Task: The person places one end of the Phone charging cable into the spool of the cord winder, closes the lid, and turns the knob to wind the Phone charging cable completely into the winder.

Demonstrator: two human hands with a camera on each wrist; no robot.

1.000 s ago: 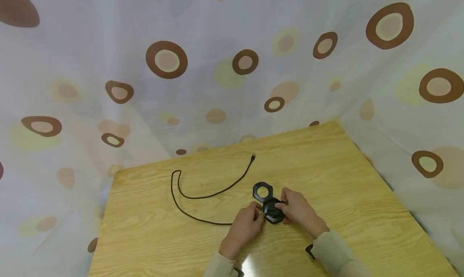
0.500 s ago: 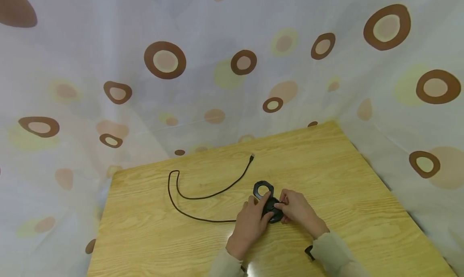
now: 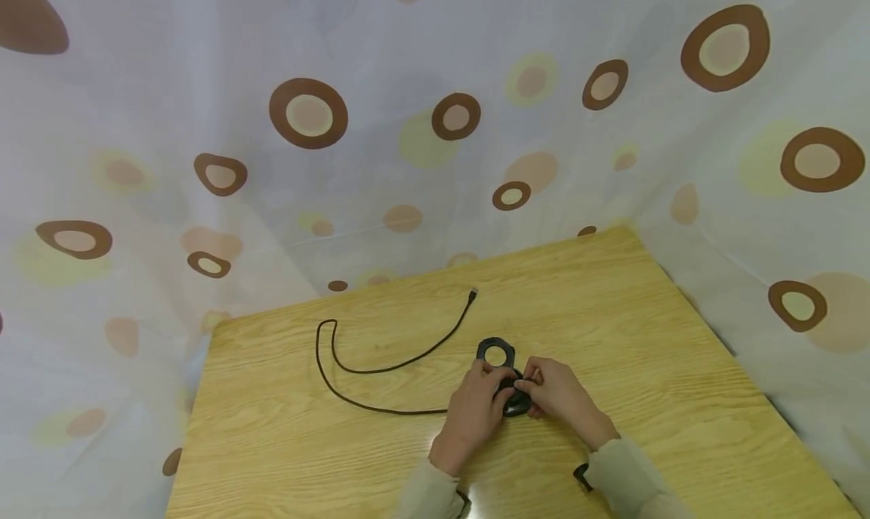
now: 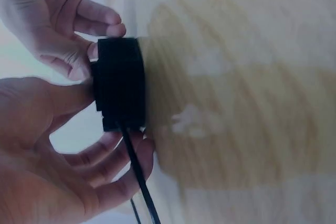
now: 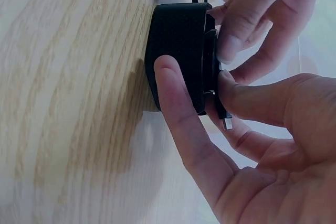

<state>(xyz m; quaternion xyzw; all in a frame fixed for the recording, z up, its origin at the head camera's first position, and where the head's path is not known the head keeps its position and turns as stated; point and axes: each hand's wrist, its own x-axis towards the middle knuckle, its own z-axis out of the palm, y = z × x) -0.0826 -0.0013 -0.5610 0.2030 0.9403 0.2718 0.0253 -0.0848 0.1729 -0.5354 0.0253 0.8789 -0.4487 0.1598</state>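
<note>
A black octagonal cable case point(image 3: 519, 408) is at the tabletop's near middle, its ring-shaped lid point(image 3: 510, 355) swung out behind. My left hand point(image 3: 469, 413) holds the case from the left, thumb on its top face and fingers curled at its side. From the other side my right hand point(image 3: 564, 394) grips it, index finger along the wall and thumb on top. By the right thumb a small metal-tipped plug point(image 5: 227, 121) sticks out past the case. A black cable point(image 4: 137, 169) leaves the case beside my left fingers. The case's top is mostly covered by my hands.
The cable's long loop point(image 3: 411, 412) lies across the left of the wooden table point(image 3: 285, 466), ending in a USB plug point(image 3: 472, 295) farther back. A white curtain point(image 3: 381, 43) with brown circles rises along the back and sides.
My left hand has moved from the case's left edge up and right onto its top. The right hand keeps its grip almost unmoved.
</note>
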